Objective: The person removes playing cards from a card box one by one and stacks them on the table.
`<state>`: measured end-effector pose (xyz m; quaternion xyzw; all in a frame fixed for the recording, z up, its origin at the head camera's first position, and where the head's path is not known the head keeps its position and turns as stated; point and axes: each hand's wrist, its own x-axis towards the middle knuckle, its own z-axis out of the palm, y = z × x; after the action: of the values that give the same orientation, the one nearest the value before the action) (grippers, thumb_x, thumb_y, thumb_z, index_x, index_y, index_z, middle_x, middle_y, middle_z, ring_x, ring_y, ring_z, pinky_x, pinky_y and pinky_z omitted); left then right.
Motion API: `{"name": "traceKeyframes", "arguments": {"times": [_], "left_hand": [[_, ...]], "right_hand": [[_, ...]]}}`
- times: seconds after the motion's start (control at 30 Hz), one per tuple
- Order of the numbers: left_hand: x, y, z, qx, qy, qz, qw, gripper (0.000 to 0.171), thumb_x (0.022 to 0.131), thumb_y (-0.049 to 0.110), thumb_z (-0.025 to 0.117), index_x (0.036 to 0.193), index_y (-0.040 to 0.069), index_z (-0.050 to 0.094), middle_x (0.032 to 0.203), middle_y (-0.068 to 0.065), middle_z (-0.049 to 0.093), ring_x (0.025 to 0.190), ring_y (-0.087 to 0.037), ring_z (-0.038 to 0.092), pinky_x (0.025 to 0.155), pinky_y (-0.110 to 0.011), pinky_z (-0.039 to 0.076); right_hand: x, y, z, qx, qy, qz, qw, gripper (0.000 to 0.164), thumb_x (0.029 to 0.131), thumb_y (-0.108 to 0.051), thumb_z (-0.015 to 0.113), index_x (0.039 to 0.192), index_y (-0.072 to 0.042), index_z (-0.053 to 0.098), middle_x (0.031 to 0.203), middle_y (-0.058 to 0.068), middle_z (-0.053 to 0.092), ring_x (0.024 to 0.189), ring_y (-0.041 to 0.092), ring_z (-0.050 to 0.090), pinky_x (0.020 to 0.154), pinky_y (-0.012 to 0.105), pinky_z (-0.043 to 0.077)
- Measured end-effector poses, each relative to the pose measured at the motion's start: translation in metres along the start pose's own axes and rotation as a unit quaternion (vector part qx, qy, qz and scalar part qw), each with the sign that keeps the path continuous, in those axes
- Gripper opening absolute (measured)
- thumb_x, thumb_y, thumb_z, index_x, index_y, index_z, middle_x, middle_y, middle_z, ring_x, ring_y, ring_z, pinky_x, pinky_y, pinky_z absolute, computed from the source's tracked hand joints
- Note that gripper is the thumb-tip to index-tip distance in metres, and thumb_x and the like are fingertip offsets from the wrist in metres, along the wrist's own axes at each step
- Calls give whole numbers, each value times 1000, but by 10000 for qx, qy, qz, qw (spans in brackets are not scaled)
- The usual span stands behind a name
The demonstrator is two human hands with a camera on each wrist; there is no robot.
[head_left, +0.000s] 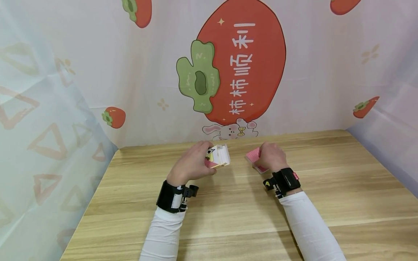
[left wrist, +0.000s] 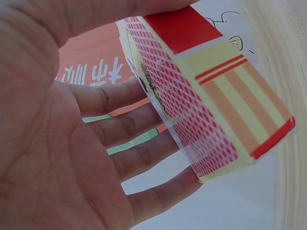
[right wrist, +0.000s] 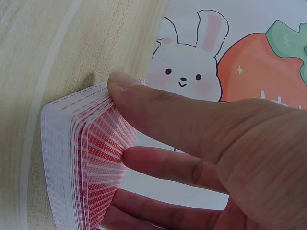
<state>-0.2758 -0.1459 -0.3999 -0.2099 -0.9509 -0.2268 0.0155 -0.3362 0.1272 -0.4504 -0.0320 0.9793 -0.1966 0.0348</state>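
My left hand [head_left: 192,163] grips a playing card box [head_left: 223,155], thumb along one side and fingers along the other. The box is raised off the table and tilted, with its white end towards the right; a letter A shows on its upper face. Red lattice print and a striped side of the box [left wrist: 240,105] show in the left wrist view. My right hand [head_left: 273,156] pinches a deck of red-backed playing cards [head_left: 253,156], thumb on one edge and fingers behind. The deck's edges [right wrist: 60,153] are slightly fanned. Whether it touches the table cannot be told.
Both hands are over the far part of a wooden table [head_left: 228,217]. Behind it hangs a white cloth [head_left: 156,72] printed with persimmons and a rabbit. More cloth closes off the left and right sides.
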Motion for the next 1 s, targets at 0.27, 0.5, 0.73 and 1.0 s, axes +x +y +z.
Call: {"name": "traceKeyframes", "arguments": {"times": [0.27,0.5,0.73,1.0], "left_hand": [[-1,-1,0,-62,25,12,10000,69,74,18,87,132,2,53,120,-7,58,103,-21,53,89,-34,48],[-1,0,-1,-27,25,-7,10000,67,74,19,87,130,4,54,116,-5,58,101,-20,54,87,-34,49],[-1,-1,-1,-53,51,12,10000,69,74,20,87,132,4,53,118,-6,58,102,-20,54,88,-34,49],[1,-5,-2,-1543,158,411,9870,72,75,16,89,136,7,51,124,-4,60,108,-20,56,92,-36,50]], "right_hand": [[0,-1,1,-33,62,-45,10000,53,72,-25,91,109,5,69,95,19,67,83,34,61,63,41,51],[-1,0,1,-75,44,-74,9999,66,74,-26,89,123,7,61,101,22,66,86,36,61,67,46,53],[-5,0,-4,-76,-198,4,9998,86,75,-37,89,137,8,50,113,27,64,94,38,60,75,49,53],[-10,-6,-13,77,-17,-368,9993,98,79,-46,85,148,6,40,134,33,54,118,47,55,88,58,50]]}}
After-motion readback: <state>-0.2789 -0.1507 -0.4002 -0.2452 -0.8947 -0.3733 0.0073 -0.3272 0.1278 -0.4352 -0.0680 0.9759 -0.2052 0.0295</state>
